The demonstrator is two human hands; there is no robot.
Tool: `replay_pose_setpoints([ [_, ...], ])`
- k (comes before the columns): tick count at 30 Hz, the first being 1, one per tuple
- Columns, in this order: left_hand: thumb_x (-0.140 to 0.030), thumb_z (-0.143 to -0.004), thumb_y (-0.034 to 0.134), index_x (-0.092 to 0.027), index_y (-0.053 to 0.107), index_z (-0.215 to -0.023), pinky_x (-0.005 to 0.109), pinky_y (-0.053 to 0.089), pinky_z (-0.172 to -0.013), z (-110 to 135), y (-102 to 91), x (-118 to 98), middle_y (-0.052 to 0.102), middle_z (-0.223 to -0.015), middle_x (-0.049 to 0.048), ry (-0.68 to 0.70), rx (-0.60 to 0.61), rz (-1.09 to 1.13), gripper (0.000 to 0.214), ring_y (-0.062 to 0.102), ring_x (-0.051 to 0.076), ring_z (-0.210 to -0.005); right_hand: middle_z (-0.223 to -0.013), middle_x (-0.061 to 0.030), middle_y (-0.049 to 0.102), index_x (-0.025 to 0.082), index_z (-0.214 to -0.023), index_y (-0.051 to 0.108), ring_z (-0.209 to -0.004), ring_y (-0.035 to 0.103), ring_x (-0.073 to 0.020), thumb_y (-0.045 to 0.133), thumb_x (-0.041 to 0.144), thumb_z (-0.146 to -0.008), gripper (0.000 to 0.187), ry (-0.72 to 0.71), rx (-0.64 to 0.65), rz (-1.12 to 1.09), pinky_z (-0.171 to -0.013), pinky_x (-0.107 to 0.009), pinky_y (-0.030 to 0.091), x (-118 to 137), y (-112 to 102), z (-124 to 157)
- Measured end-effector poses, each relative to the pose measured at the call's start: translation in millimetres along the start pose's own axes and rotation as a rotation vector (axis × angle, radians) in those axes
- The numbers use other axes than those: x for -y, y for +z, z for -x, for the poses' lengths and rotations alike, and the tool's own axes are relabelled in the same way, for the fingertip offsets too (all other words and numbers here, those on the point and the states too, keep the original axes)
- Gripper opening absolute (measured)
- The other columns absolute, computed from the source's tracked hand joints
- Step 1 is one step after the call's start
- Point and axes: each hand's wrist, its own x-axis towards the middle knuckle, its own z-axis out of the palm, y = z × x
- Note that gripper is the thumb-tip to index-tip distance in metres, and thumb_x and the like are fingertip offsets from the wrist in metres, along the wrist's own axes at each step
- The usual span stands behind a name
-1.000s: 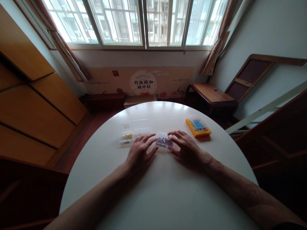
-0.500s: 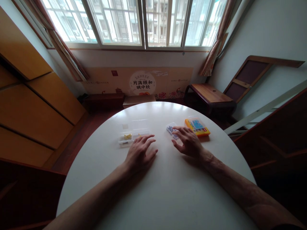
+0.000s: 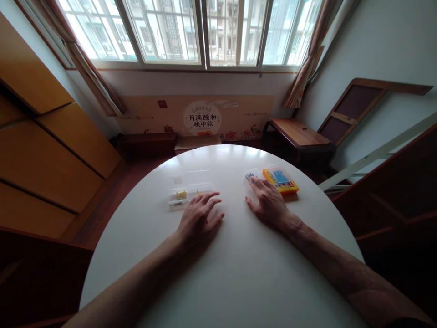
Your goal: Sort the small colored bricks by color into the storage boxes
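My left hand [image 3: 199, 218] lies flat on the round white table [image 3: 232, 273], fingers spread, holding nothing, just short of a clear plastic box [image 3: 189, 190] with small yellow pieces inside. My right hand [image 3: 268, 202] rests palm down with its fingers stretched out. Its fingertips touch a small clear box of blue pieces [image 3: 251, 175]. That box sits against an orange box [image 3: 280, 180] with a blue and clear top.
Wooden cabinets [image 3: 48, 150] stand to the left. A low wooden bench [image 3: 300, 134] and a leaning wooden frame [image 3: 362, 102] are at the right, beyond the table. Windows with curtains fill the far wall above a printed board [image 3: 201, 117].
My right hand has slid the small box of blue pieces from the table's middle, away and to the right, up beside the orange box. My left hand has stayed put.
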Motion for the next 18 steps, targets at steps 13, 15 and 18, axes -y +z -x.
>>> replay_pose_setpoints([
  [13,-0.036,-0.103,0.068,-0.026,0.067,-0.129,0.053,0.051,-0.115,1.6,1.6,1.2,0.066,-0.155,0.0082,0.008,0.001,-0.018,0.028,0.065,0.033,-0.136,-0.161,-0.0189,0.058,0.014,-0.153,0.058,-0.149,0.052,-0.0396,0.064,0.038,-0.102,0.057,0.023,0.047,0.011,-0.127,-0.056,0.044,2.9,-2.0,0.8],
  [15,-0.036,-0.103,0.068,-0.026,0.067,-0.129,0.052,0.051,-0.115,1.4,1.4,0.5,0.066,-0.155,0.0080,0.010,-0.002,-0.020,0.027,0.065,0.032,-0.137,-0.158,-0.0196,0.061,0.012,-0.152,0.059,-0.147,0.054,-0.0382,0.064,0.038,-0.102,0.057,0.017,0.058,-0.006,-0.127,-0.055,0.045,3.1,-1.8,0.2],
  [18,-0.035,-0.103,0.069,-0.025,0.067,-0.129,0.052,0.051,-0.114,0.5,0.6,-0.7,0.067,-0.154,0.0083,0.018,-0.014,-0.025,0.028,0.066,0.033,-0.135,-0.154,-0.0203,0.063,0.011,-0.150,0.060,-0.145,0.056,-0.0379,0.064,0.037,-0.101,0.056,0.019,0.053,-0.029,-0.126,-0.054,0.047,2.4,-0.7,-0.2],
])
